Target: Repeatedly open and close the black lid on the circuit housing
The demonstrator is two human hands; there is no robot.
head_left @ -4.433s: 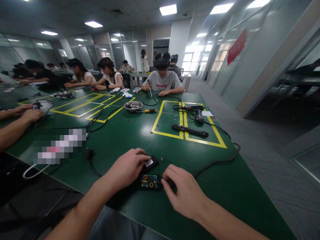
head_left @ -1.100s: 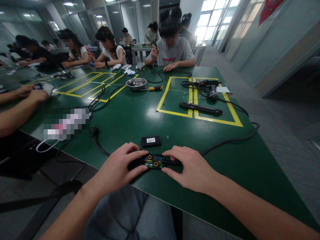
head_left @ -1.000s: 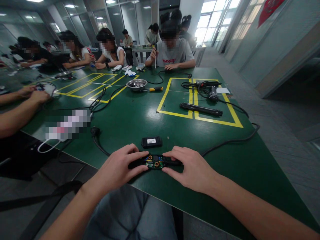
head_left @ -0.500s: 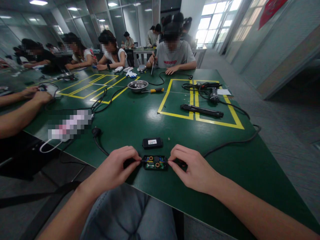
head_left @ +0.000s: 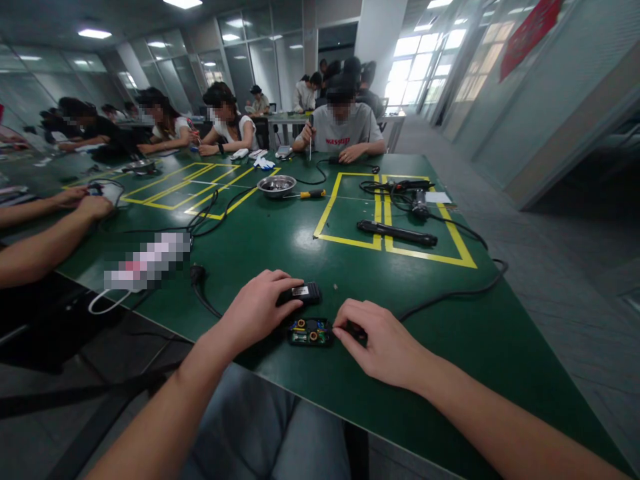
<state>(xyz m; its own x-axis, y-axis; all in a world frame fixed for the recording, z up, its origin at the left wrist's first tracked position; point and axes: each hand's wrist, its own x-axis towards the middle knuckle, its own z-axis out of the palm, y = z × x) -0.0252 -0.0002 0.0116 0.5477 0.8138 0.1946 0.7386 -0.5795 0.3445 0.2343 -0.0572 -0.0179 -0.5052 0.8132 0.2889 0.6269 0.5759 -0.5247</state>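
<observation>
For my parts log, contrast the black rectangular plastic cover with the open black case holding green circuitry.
The cover bears a white label; the case shows coppery ring coils. The left hand grips the cover; the right hand is at the case's right end. Both are black and oblong.

Lit by ceiling lights [head_left: 95,33] and a bright window [head_left: 413,65], lined with glass walls [head_left: 287,63] above a grey floor [head_left: 550,287]

Ribbed, matt plastic is seen on the cover [head_left: 313,292] gripped by the left hand [head_left: 263,300]. The cord [head_left: 450,295] pinched by the right hand [head_left: 373,337] is sheathed in dull black. Beyond both, sheen is seen on the smooth tabletop [head_left: 285,237], polished metal on the bowl [head_left: 275,194].
</observation>
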